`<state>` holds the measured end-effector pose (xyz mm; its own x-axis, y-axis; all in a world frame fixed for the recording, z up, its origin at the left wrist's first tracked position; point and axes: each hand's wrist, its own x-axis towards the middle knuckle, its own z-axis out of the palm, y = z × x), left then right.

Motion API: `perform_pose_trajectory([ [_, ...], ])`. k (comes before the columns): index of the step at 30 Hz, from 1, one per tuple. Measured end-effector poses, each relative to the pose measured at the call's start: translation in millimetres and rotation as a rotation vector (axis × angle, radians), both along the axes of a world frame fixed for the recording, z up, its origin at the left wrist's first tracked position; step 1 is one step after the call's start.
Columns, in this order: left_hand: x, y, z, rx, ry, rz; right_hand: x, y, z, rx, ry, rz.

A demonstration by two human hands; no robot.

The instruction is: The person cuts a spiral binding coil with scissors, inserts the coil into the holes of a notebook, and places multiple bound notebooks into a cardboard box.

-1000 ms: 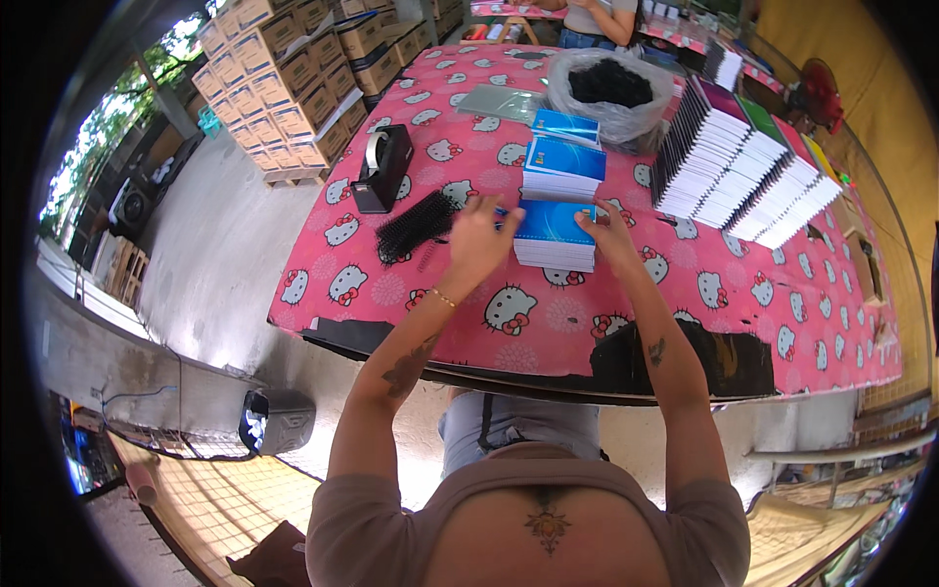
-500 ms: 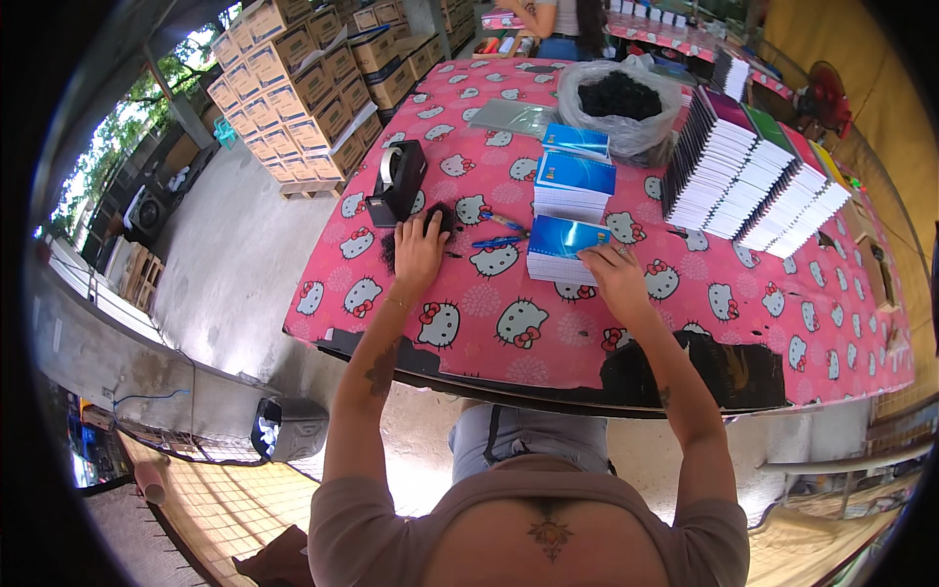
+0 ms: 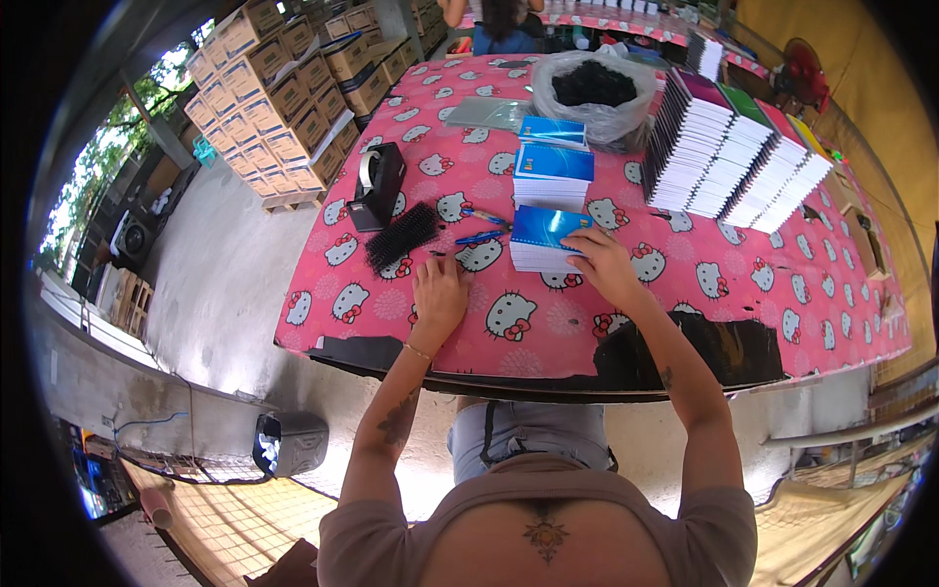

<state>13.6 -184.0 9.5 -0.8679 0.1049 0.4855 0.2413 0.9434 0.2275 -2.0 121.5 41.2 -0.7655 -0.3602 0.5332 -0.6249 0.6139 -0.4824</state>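
My right hand (image 3: 602,259) grips the right edge of the top blue notebook (image 3: 548,228) on a short stack of small notebooks, its fingers on the cover. My left hand (image 3: 440,293) is over the table just left of that stack, fingers curled together. A small dark bit shows at its fingertips, too small to make out. Beyond it lies a bundle of black binding coils (image 3: 401,238), beside a black tape dispenser (image 3: 378,186). Blue-handled pliers (image 3: 486,227) lie between the coils and the notebooks. Behind is another stack of blue notebooks (image 3: 554,176).
A plastic bag of black coils (image 3: 595,98) stands at the back, next to a clear plastic sheet (image 3: 489,113). Tall stacks of spiral notebooks (image 3: 729,147) rise at the right. Carton boxes (image 3: 269,108) are piled on a pallet at left. Another person (image 3: 501,29) is behind the table.
My left hand has come off the black coils and moved toward me and to the right, uncovering the bundle. My right hand stays at the notebook stack. The view has shifted slightly.
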Motion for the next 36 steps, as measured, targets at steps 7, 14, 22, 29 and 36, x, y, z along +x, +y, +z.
perform_pose_trajectory([
  [7, -17.2, 94.4, 61.1, 0.019, 0.355, -0.69, 21.2, 6.7, -42.0, -0.69, -0.175, -0.259],
  [14, -59.6, 95.1, 36.8, 0.14, 0.016, -0.779, 43.0, -5.2, -72.2, -0.661, -0.292, -0.306],
  [22, -70.6, 103.4, 60.1, 0.188, -0.22, -0.713, 48.3, -8.3, -66.2, -0.612, -0.212, -0.324],
  [29, -64.7, 102.9, 55.7, 0.234, -0.199, -0.665, 53.8, -17.1, -49.5, -0.545, -0.17, -0.302],
  [36, -64.1, 103.4, 50.8, 0.332, -0.172, -0.616, 43.5, -28.7, -25.1, -0.259, 0.051, -0.398],
])
